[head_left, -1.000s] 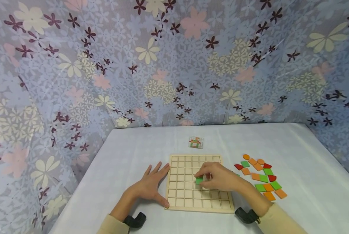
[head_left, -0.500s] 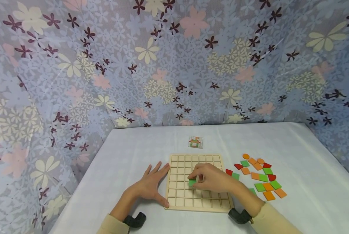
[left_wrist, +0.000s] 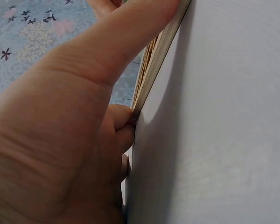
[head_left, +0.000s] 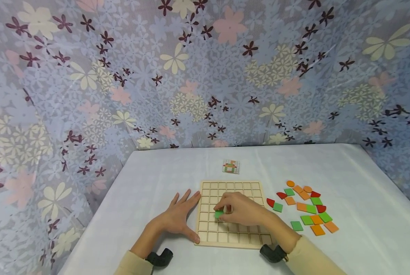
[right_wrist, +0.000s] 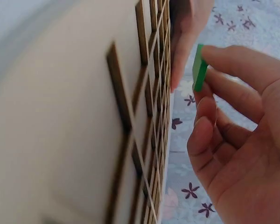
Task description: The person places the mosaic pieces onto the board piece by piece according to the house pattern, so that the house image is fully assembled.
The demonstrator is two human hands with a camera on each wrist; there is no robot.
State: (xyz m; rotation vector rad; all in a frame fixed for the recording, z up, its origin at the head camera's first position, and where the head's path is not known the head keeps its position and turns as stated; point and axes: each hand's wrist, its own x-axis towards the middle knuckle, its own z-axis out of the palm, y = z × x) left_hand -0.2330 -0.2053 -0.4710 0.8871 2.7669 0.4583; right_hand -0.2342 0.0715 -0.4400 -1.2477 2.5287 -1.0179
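A wooden grid board (head_left: 212,237) lies flat on the white table. My left hand (head_left: 178,217) is spread with straight fingers, thumb and fingertips touching the board's left edge; the left wrist view shows the thumb (left_wrist: 126,37) at that edge. Over the board's left-middle cells, my right hand (head_left: 242,209) pinches a green square tile (head_left: 219,214) between thumb and fingers. In the right wrist view the green tile (right_wrist: 199,70) is held on edge, apart from the grid, while the other fingers curl beneath it.
Right of the board lie loose tiles: orange squares (head_left: 317,230), green squares (head_left: 296,225), red quarter-rounds (head_left: 270,202) and orange discs (head_left: 290,183). Behind the board is a small pattern card (head_left: 231,166). A floral curtain (head_left: 205,76) hangs behind the table.
My right hand has moved left across the board with the green tile, uncovering tiles to the right of the board. The left hand stays at the board's edge.
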